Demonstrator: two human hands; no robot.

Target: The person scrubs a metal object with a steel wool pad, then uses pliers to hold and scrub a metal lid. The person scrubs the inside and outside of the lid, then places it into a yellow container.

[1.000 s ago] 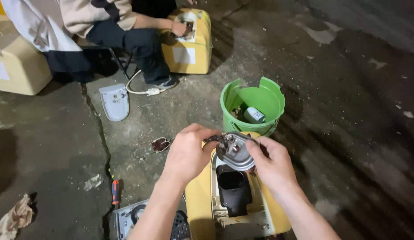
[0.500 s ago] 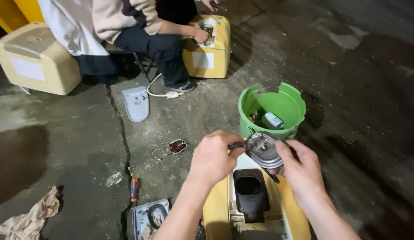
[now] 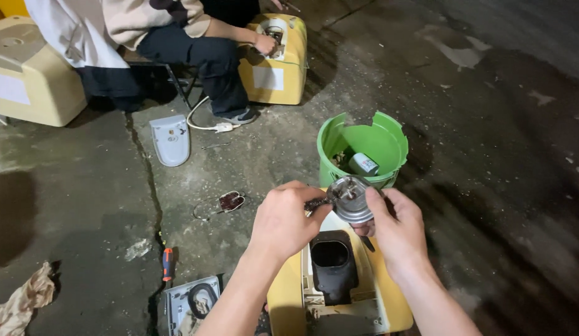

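My right hand [image 3: 398,233] grips a round grey metal part [image 3: 350,198] from the right side. My left hand [image 3: 283,221] is closed on a small dark tool [image 3: 316,203] whose tip touches the part's left edge. Both hands hover over a yellow appliance casing [image 3: 283,305] lying open on the ground, with a black rectangular duct [image 3: 332,264] showing in its middle. A broken green plastic bucket [image 3: 389,140] stands just beyond the hands and holds small parts.
Another person sits at the top on a stool, a hand [image 3: 263,43] on a second yellow casing [image 3: 274,78]. A third cream casing [image 3: 28,87] lies top left. A grey cover [image 3: 170,140], a screwdriver [image 3: 167,264], a rag [image 3: 22,298] and a grey panel [image 3: 190,305] lie on the concrete.
The view has shifted so everything sits further right and lower in the frame. My hands keep the same hold on the metal part and tool above the casing.
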